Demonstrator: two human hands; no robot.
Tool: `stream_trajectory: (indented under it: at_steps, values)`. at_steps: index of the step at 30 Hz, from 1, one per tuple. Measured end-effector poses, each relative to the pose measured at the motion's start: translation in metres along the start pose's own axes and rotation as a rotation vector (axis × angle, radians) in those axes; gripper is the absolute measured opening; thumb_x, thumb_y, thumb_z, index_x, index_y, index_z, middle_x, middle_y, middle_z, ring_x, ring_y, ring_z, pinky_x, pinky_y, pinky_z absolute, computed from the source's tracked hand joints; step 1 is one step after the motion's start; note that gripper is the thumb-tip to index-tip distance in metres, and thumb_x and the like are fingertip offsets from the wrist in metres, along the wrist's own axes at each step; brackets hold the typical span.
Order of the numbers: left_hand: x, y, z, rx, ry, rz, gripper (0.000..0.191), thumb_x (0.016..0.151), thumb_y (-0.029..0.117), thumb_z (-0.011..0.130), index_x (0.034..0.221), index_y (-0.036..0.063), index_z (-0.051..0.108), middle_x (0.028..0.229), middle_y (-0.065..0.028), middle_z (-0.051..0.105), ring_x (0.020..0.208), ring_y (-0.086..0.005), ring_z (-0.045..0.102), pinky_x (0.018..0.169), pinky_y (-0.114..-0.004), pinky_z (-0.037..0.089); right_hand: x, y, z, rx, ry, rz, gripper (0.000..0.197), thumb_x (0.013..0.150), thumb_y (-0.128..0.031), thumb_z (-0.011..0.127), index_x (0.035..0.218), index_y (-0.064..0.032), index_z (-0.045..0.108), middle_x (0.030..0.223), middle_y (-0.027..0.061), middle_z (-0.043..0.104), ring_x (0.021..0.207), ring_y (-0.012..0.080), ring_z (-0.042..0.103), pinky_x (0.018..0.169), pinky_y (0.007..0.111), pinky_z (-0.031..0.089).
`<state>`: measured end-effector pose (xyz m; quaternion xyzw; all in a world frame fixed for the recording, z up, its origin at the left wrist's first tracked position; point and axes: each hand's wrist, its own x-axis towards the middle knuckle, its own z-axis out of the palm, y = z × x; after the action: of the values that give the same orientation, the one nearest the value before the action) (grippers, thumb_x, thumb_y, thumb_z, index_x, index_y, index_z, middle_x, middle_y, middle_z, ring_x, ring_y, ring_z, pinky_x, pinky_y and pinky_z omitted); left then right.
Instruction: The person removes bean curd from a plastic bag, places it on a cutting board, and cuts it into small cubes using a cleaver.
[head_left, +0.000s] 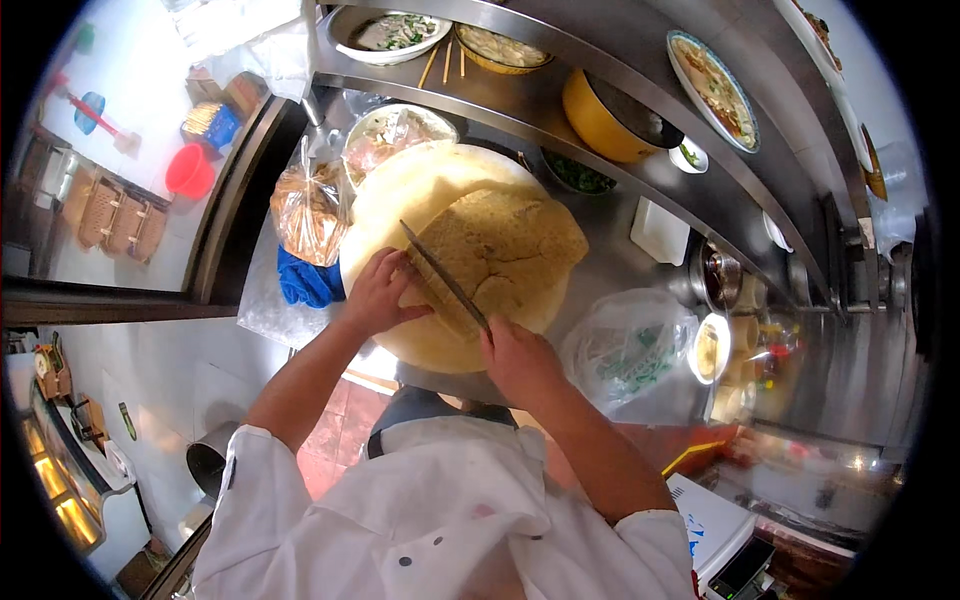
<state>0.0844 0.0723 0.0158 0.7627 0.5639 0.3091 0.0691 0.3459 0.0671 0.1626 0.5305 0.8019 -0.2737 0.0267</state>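
A large, browned flatbread or pancake (517, 232) lies on a round, pale chopping block (375, 202) at the front of a steel counter. My right hand (521, 360) grips the handle of a knife (446, 277), whose long blade crosses the left part of the flatbread. At the blade's left side, my left hand (384, 292) rests on the flatbread's left edge, fingers partly spread. Whether the blade has cut through there cannot be told.
Left of the block are a tied plastic bag of brown food (311, 214), a blue cloth (307, 277) and a bowl with plastic-wrapped food (397, 127). A clear plastic bag (630, 345) lies to the right, near a white tray (660, 231). Steel shelves (495, 97) holding dishes and a yellow pot (611, 120) overhang the back.
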Motion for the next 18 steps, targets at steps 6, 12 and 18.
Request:
stream_trajectory:
  at_steps: [6,12,18]
  values:
    - [0.014,-0.010,-0.001,-0.064,-0.058,0.124,0.060,0.069,0.047,0.088,0.104,0.0012,0.071,0.132,-0.0192,0.059,0.128,-0.0443,0.052,0.104,-0.051,0.049,0.010,0.001,0.007,-0.040,-0.015,-0.025,0.025,0.105,-0.028,0.049,0.107,-0.0032,0.053,0.092,0.0237,0.071,0.083,0.0451,0.071,0.074,0.056,0.057]
    - [0.014,-0.016,0.003,-0.036,-0.132,0.079,0.061,0.066,0.048,0.089,0.109,0.0085,0.071,0.131,-0.0140,0.061,0.127,-0.0419,0.052,0.106,-0.048,0.048,0.017,-0.003,0.001,-0.031,-0.047,-0.012,0.025,0.105,-0.027,0.049,0.107,-0.0022,0.052,0.090,0.0247,0.071,0.082,0.0451,0.071,0.074,0.056,0.057]
    - [0.018,-0.022,0.011,-0.123,-0.155,0.052,0.063,0.065,0.045,0.090,0.115,0.0104,0.071,0.134,-0.0132,0.059,0.129,-0.0429,0.049,0.107,-0.050,0.048,0.034,-0.004,0.006,-0.034,-0.108,0.005,0.022,0.105,-0.023,0.047,0.107,-0.0013,0.050,0.088,0.0248,0.071,0.083,0.0457,0.071,0.075,0.057,0.057]
